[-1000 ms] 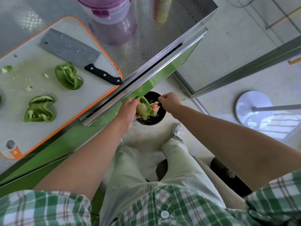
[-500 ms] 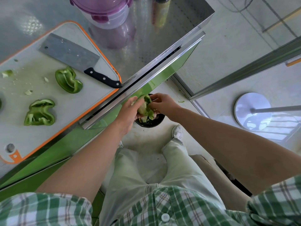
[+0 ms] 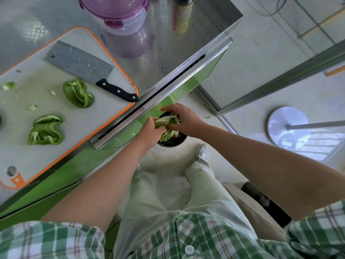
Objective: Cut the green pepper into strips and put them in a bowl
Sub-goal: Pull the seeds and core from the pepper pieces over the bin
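Black and round, a container (image 3: pixel 172 144) stands on the floor just below the front edge of the steel tabletop (image 3: pixel 196 43). In it lie pale green scraps (image 3: pixel 166 135) and a small red bit. A clear tub with a purple lid (image 3: pixel 119 14) stands near the far edge of the tabletop. Its contents cannot be made out. A bottle (image 3: pixel 182 17) stands beside it, toward the far right corner.

Off the tabletop, directly above the black container, a piece of green pepper (image 3: pixel 168 121) with pale inner flesh sits between both hands. The left hand (image 3: pixel 152 130) grips it from the near side with fingers curled round it. The right hand (image 3: pixel 187 118) comes from the other side with its fingers bent over the top of the piece, holding it as well. Both forearms reach forward and down past the front edge, and the hands meet over the container.

On the tabletop's left part lies an orange-rimmed cutting board (image 3: pixel 89 120). Two more pepper pieces rest on it, well apart from the hands. One (image 3: pixel 78 93) lies near the board's middle, just beside the cleaver (image 3: pixel 80 62), and the other (image 3: pixel 45 130) lies nearer the front edge. The cleaver lies flat, its black handle pointing to the board's right corner. Small green crumbs dot the board's left side.
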The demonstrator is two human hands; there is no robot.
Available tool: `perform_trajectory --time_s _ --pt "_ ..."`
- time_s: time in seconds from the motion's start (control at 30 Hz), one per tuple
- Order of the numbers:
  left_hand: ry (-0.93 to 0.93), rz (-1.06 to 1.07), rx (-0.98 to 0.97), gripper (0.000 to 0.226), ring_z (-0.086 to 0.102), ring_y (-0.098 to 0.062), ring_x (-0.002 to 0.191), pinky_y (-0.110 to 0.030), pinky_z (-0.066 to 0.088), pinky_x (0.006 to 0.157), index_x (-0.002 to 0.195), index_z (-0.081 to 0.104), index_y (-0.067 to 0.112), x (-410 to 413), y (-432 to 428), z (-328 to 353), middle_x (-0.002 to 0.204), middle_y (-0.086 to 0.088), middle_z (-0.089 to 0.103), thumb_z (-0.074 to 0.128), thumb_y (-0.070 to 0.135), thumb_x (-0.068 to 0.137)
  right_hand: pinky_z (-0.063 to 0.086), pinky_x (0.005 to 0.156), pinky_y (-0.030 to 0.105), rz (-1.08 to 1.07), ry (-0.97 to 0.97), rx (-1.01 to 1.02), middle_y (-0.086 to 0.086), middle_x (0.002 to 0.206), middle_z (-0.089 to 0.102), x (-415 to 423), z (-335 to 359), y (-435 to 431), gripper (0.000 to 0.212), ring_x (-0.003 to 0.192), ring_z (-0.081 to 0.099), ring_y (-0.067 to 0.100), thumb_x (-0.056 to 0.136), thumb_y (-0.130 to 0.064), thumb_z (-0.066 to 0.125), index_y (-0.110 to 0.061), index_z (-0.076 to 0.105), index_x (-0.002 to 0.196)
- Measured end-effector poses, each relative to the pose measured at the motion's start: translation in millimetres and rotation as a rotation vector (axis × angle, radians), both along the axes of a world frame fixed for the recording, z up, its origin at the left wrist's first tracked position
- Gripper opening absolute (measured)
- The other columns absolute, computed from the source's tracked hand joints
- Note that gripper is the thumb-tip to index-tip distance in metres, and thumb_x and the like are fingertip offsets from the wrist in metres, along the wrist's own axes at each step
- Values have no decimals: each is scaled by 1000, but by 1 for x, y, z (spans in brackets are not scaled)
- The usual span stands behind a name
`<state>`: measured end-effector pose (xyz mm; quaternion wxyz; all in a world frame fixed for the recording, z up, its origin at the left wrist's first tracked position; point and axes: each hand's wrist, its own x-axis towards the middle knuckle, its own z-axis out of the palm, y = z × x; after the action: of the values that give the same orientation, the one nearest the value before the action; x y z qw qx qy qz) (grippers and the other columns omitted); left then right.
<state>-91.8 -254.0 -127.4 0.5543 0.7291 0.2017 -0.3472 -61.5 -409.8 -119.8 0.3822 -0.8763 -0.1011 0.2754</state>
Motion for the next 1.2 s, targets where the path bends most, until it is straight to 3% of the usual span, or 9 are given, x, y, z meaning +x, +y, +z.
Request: perform_trajectory --time_s 0.1,0.2,0.27,0.43,0.5,0.67,0.83,1.07,1.2 --pt "-5 -26 -40 25 57 -18 89 -30 48 75 115 50 8 0 -2 4 98 -7 59 56 10 91 43 76 25 113 -96 -83 -4 100 59 4 0 2 27 88 54 12 83 -19 69 -19 66 110" --pt "-2 79 -122 4 52 -14 69 -26 43 63 89 59 12 -2 -2 8 76 -4 57 56 10 91 49 77 30 109 -154 -157 -1 92 63 5 -3 2 20 81 55 14 88 -24 64 -14 65 105" --pt "8 178 -141 14 52 -11 60 -25 44 61 77 60 14 -1 -3 10 67 0 58 61 15 91 51 73 31 72 -168 -190 2 86 64 3 -3 2 22 75 56 16 91 -26 62 -10 64 106" --pt "76 217 -118 9 63 -21 76 -34 56 76 84 61 12 3 -7 11 86 -9 65 62 17 91 35 57 22 33 -169 -238 0 77 54 -4 -5 4 29 69 51 18 91 -24 61 -6 58 113" --pt "105 228 -143 7 67 -24 80 -32 60 72 88 58 6 3 -9 11 91 -14 64 58 11 93 32 57 23 55 -160 -274 2 75 52 -6 -6 6 28 67 48 20 90 -25 60 -5 58 109" --pt "33 145 2 13 67 -29 82 -31 60 63 82 57 3 4 -10 11 87 -17 63 55 6 93 32 60 28 67 -185 -288 3 76 52 -8 -8 11 21 66 45 21 86 -25 64 -6 57 90" --pt "8 144 63 18 65 -28 74 -38 61 65 73 54 4 4 -10 12 76 -15 61 55 5 91 26 49 23 -48 -83 -257 0 63 46 -4 -9 15 12 58 40 18 82 -17 62 -8 55 81" --pt "-5 84 180 17 56 -26 70 -52 57 74 67 53 7 1 -2 13 67 -11 55 64 16 75 30 52 17 -114 13 -136 -2 67 51 -5 -11 10 11 59 44 9 86 -14 61 -6 64 92" --pt "-8 103 184 21 58 -26 73 -50 55 77 80 62 -2 1 3 9 73 -14 60 65 17 72 55 66 33 -260 279 69 13 67 68 -6 -13 3 21 55 64 10 88 -15 65 6 65 89"
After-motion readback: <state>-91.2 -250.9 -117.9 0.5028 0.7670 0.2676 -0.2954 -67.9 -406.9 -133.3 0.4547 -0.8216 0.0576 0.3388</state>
